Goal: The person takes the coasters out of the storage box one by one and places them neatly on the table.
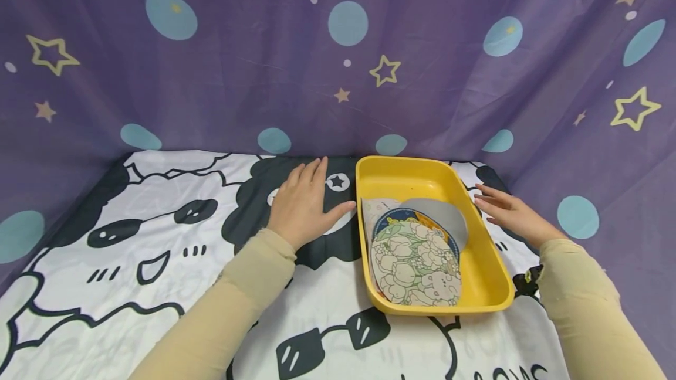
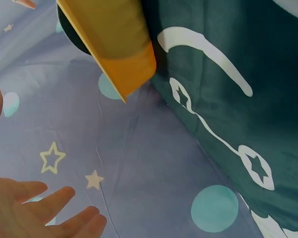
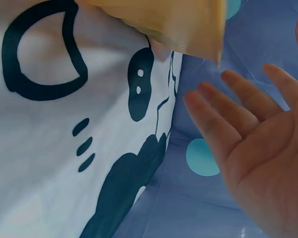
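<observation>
A yellow plastic tray (image 1: 483, 277) stands on the patterned cloth, right of centre in the head view. Inside lie several flat pieces: a rounded one with a floral line drawing (image 1: 404, 263) on top, a dark blue-edged one below it, and a grey rounded piece (image 1: 440, 213) behind. Left of the tray my left hand (image 1: 301, 207) hovers with fingers extended, its thumb near the tray's left wall. On the other side my right hand (image 1: 509, 213) is held beside the right wall, fingers straight and slightly apart. Neither hand holds anything. Both wrist views show the tray's side near the fingers.
A white cloth with black cartoon drawings (image 1: 158, 309) covers the table. Behind it hangs a purple curtain (image 1: 237, 75) with stars and blue dots. A small dark object (image 1: 528, 280) lies partly hidden by the right sleeve.
</observation>
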The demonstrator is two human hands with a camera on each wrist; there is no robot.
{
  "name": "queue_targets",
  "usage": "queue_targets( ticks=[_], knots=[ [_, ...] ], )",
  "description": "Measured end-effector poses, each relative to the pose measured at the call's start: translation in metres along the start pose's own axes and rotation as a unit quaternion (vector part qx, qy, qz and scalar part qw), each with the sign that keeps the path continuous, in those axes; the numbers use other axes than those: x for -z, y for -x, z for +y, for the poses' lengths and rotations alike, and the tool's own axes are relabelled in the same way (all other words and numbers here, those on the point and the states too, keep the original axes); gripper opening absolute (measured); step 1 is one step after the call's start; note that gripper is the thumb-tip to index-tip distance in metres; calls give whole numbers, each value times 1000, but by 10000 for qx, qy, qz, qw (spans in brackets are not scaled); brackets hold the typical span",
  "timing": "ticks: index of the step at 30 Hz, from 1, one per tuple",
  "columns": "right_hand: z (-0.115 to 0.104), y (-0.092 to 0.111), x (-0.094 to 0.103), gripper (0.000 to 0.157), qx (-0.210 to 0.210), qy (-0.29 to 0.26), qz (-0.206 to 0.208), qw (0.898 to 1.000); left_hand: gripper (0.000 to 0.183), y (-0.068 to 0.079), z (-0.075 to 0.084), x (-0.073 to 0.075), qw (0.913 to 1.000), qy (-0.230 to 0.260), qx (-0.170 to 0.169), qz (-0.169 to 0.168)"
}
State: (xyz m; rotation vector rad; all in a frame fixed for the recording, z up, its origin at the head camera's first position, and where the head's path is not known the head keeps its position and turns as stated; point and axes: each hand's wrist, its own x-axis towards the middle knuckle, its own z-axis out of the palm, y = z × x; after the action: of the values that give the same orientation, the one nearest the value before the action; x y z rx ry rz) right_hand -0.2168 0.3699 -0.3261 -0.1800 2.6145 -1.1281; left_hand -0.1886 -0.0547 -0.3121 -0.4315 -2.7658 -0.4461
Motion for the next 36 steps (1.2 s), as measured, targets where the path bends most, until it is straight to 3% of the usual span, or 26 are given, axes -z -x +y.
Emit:
queue_targets(
  ticks=[12, 19, 26, 36],
  knots=[
    [15, -4, -9, 70, 79, -387, 242, 9989, 94, 0, 11, -12, 9994, 128, -276, 159],
    [19, -9, -12, 76, -201, -435, 477, 9977, 93, 0, 17, -18, 9989, 297, -346, 97],
    [19, -9, -13, 71, -187, -545, 383, 9976, 93, -1, 23, -23, 9977, 454, -493, 41],
    [24, -11, -16, 70, -493, -494, 166, 9974, 92, -1, 35, -26, 9918, 1150, -527, -191]
  ],
)
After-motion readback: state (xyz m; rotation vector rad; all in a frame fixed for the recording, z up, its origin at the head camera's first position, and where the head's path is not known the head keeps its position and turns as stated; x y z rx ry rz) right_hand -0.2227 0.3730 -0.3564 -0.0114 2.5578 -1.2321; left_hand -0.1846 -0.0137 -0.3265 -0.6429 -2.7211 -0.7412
